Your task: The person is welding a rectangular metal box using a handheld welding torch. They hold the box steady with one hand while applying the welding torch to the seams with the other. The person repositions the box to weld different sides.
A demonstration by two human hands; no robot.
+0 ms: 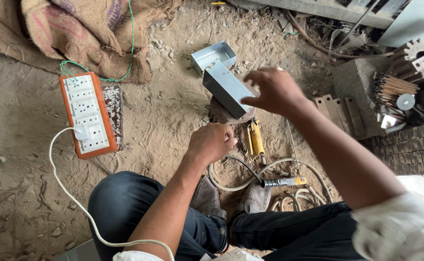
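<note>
I sit on a dirt floor with my knees bent. My right hand (274, 91) hovers with fingers spread right at the near end of a long grey sheet-metal box (225, 87), which rests tilted on a round rusty block (221, 115). My left hand (212, 142) is curled into a loose fist just below that block; whether it grips anything is hidden. A second, open grey metal box (212, 54) lies just behind the first. A yellow-handled clamp (256, 138) lies beside my left hand.
An orange-and-white socket board (86, 116) with a white plug and cable lies at left. Burlap sacks (76, 34) fill the top left. A white hose with a yellow-tipped holder (284, 182) coils by my shoes. Metal strips (340, 112), a concrete block and scrap sit at right.
</note>
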